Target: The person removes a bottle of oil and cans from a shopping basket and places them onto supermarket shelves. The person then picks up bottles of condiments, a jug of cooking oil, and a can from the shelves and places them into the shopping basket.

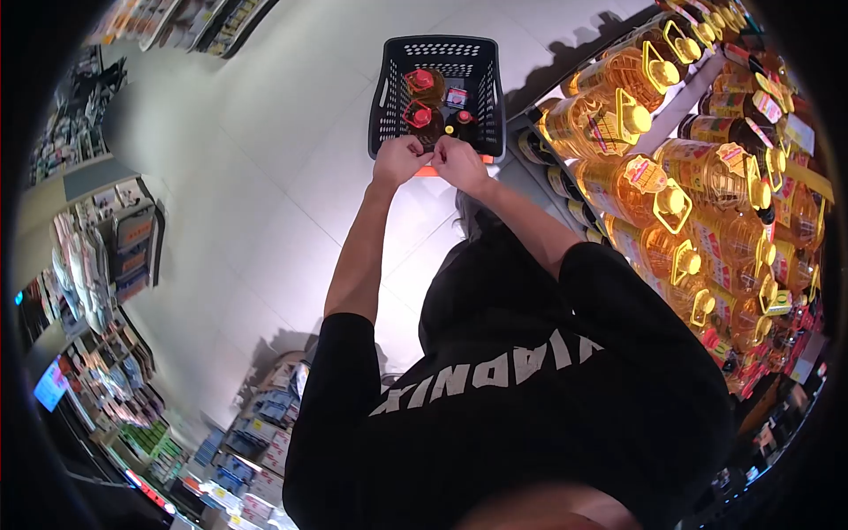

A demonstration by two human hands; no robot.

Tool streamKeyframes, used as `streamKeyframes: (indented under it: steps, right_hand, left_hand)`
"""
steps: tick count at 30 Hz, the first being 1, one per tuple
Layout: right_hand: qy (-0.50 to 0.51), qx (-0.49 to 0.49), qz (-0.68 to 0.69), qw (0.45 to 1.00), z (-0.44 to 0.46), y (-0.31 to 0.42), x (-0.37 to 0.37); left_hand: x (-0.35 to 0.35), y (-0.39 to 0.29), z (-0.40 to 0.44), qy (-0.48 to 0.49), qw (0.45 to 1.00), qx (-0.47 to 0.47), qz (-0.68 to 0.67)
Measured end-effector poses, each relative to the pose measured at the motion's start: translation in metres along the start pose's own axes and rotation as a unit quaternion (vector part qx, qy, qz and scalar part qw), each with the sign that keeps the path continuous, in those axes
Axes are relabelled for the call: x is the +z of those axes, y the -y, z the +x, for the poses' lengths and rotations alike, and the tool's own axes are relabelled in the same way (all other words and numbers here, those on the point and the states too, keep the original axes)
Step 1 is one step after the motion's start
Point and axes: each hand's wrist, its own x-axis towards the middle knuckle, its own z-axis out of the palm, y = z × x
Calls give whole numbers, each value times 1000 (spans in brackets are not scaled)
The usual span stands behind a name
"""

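A black perforated shopping basket (442, 49) is in front of me at the top of the view, with an orange bar (427, 170) along its near side. My left hand (402, 161) and my right hand (459, 164) are closed at this near edge, almost touching. My fingers curl inward and partly hide what they grip. Inside the basket, a large bottle of amber oil with a red cap (424, 84) stands behind a darker red-capped bottle (422, 117). To their right are a smaller dark bottle with a red cap (464, 117) and a small pink-and-white labelled package (456, 97).
Large yellow-capped oil bottles (618, 181) fill a display close on my right. Stocked shelves (97, 256) line the left side, and a rack of packaged goods (256, 442) stands at the lower left. Pale tiled floor (265, 141) stretches between them.
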Motion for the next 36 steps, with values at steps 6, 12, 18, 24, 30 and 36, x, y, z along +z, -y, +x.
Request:
streamKeyframes:
  steps: [6, 12, 18, 24, 30, 36]
  right_hand:
    - [-80, 20, 18, 996, 41, 6, 8]
    - [-112, 45, 21, 993, 96, 1, -3]
    - [-129, 90, 7, 988, 134, -6, -25]
    - [-214, 139, -26, 967, 178, -7, -43]
    - [-259, 253, -94, 927, 228, -8, -61]
    - [-318, 283, -107, 899, 275, -24, -93]
  left_hand:
    - [-31, 8, 57, 19, 997, 80, 13]
    - [-47, 0, 115, 0, 986, 165, -2]
    - [-58, -13, 176, 79, 982, 171, -24]
    - [-68, -36, 238, 116, 966, 215, -83]
    - [-64, -44, 308, 100, 945, 299, -88]
    - [-69, -74, 378, 133, 922, 351, -96]
